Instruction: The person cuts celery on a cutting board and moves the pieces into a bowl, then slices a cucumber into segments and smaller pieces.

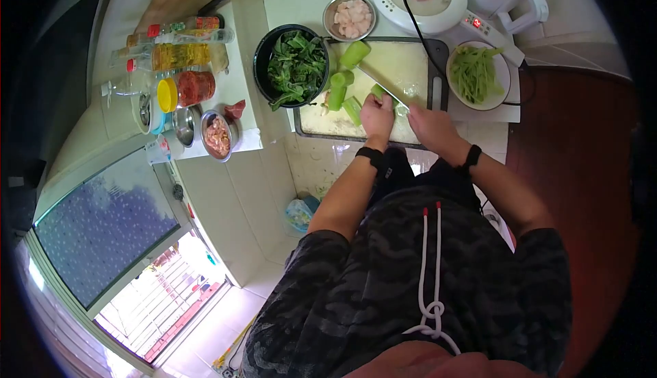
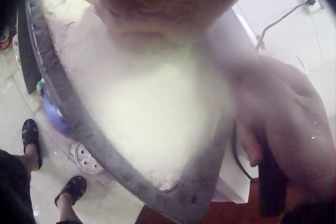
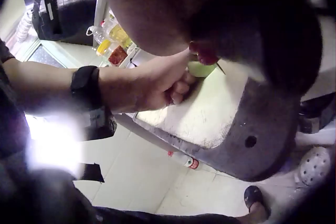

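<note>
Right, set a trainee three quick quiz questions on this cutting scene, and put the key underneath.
1. While the right hand grips the knife, what does the left hand hold?
2. True or false: in the head view, the white bowl of green strips lies to the right of the cutting board.
3. What colour is the lid on the jar of red contents? A) Blue B) Yellow C) White

Key:
1. A piece of green vegetable.
2. True.
3. B.

Cutting board (image 1: pixel 410 63) across all views
</note>
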A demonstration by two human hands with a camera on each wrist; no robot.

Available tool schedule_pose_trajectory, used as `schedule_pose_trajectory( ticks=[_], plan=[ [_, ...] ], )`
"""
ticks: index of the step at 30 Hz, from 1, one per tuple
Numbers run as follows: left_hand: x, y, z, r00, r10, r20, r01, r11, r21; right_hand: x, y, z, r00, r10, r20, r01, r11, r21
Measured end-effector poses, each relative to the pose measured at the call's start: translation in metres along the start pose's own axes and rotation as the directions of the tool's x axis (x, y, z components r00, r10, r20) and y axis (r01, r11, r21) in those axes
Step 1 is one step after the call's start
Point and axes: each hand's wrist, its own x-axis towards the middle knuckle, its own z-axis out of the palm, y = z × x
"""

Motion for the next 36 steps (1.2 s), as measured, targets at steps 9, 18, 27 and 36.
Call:
schedule_pose_trajectory(
  ticks=[9,18,27,36],
  plan=[
    [0.002,-0.004,0.004,0.999,-0.032,-0.021,0.032,0.999,0.016,-0.037,0.005,-0.015,0.995,0.096,0.026,-0.1,0.973,0.208],
    [0.0,0.002,0.001,1.0,-0.024,0.003,0.024,1.0,-0.006,-0.044,0.0,-0.023,0.996,0.085,0.029,-0.089,0.975,0.203],
    [0.0,0.0,0.003,0.998,0.019,-0.063,-0.016,0.999,0.044,-0.011,-0.002,-0.006,0.998,0.061,-0.025,-0.052,0.963,0.265],
    [-0.002,0.005,-0.001,0.999,0.031,-0.036,-0.027,0.994,0.101,-0.029,-0.002,-0.019,0.988,0.101,0.112,-0.128,0.955,0.269]
  ],
)
